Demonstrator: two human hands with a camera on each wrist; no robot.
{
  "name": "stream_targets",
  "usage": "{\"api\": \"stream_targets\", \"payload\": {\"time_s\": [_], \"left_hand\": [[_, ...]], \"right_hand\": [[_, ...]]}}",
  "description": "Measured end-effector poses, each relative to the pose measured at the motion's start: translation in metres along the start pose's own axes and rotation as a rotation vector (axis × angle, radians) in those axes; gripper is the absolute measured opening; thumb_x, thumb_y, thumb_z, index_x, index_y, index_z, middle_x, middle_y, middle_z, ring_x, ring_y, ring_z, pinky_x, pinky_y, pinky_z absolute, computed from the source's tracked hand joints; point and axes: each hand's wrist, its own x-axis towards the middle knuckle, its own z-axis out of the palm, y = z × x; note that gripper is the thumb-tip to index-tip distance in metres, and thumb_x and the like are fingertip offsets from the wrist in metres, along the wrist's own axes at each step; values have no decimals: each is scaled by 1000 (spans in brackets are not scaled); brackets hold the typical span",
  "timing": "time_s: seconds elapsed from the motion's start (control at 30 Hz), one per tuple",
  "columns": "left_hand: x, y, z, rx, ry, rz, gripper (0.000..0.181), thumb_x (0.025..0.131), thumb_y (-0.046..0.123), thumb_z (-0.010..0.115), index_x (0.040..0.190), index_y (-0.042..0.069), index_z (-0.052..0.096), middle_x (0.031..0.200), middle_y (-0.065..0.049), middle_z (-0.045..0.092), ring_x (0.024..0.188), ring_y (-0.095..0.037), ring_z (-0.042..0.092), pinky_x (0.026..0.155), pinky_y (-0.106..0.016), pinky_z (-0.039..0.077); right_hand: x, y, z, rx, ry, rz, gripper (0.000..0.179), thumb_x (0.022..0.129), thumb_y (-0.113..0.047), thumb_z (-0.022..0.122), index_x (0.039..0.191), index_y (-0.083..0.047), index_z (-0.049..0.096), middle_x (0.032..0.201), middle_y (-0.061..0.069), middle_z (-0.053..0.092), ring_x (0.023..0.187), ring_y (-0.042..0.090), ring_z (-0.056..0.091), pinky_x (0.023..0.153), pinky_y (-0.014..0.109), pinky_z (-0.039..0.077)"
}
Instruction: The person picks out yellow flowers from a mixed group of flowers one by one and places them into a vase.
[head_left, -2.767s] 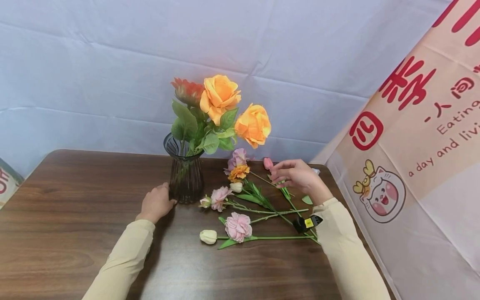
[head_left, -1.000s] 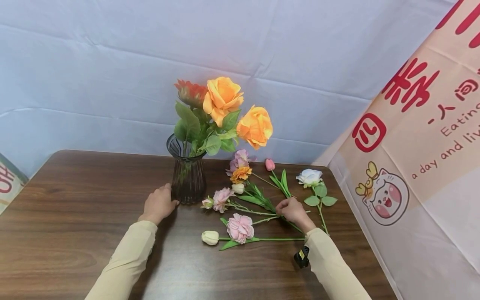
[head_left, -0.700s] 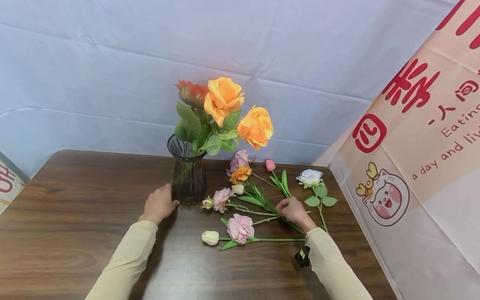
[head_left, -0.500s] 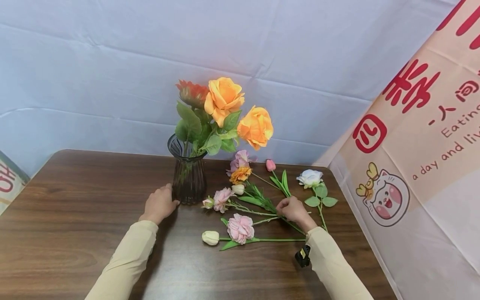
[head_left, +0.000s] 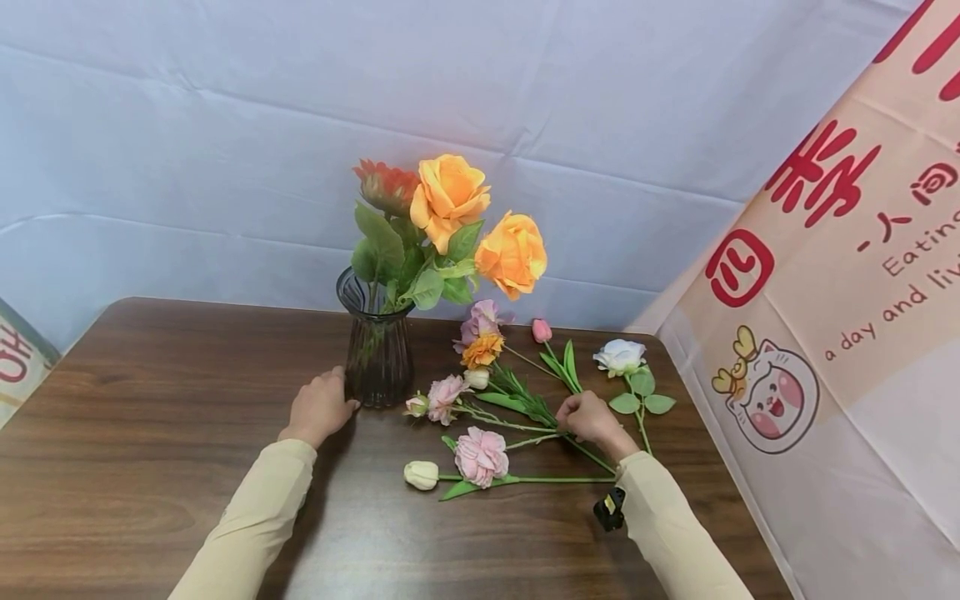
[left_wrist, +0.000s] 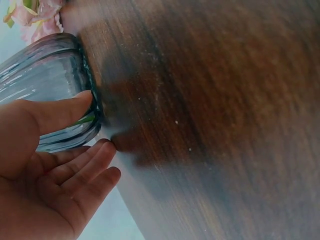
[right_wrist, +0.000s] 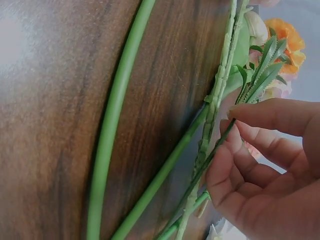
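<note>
A dark ribbed glass vase stands upright with two orange roses and a red flower in it. My left hand holds the vase low down; in the left wrist view the thumb lies along the glass and the fingers curve beneath it. Among the stems on the table, my right hand pinches a thin dark green stem between thumb and fingertips. Serrated leaves grow on this stem, leading toward the small orange flower.
Around the right hand lie a pink tulip, a white rose, pale pink flowers and a purple flower. Nearer are a large pink bloom and a cream tulip. Pale cloth hangs behind the table.
My right hand came down from beside the pink tulip to the stems, uncovering the white rose, then shifted slightly right with the pinched stem. My left hand stays at the vase.
</note>
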Motion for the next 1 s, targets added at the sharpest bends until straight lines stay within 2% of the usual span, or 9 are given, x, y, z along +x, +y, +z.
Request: {"api": "stream_targets", "payload": {"time_s": [0.13,0.4,0.63,1.0], "left_hand": [[0,0,0,-3,-3,1,57,83,18,66,123,-15,42,111,-33,54,92,-48,55,76,-54,46],[0,-1,1,-7,6,2,57,83,18,66,123,-15,42,111,-33,54,92,-48,55,76,-54,45],[0,0,1,-8,3,-9,57,83,18,66,124,-14,42,112,-33,54,93,-48,55,76,-54,46],[0,1,0,-2,1,-9,56,83,17,66,124,-14,42,110,-33,54,91,-47,55,74,-53,47]], "right_hand": [[-1,-2,-1,9,-9,0,6,80,4,58,81,4,64,84,10,61,66,23,55,55,36,49],[-1,-4,-2,48,-23,4,10,80,9,54,79,6,63,62,8,52,52,15,43,53,35,47],[-3,-5,-5,58,-49,15,10,81,9,52,80,7,63,62,7,52,54,17,45,53,36,48],[-7,-8,-14,54,-95,-19,11,80,9,52,80,10,63,67,7,55,50,15,43,55,38,50]]}}
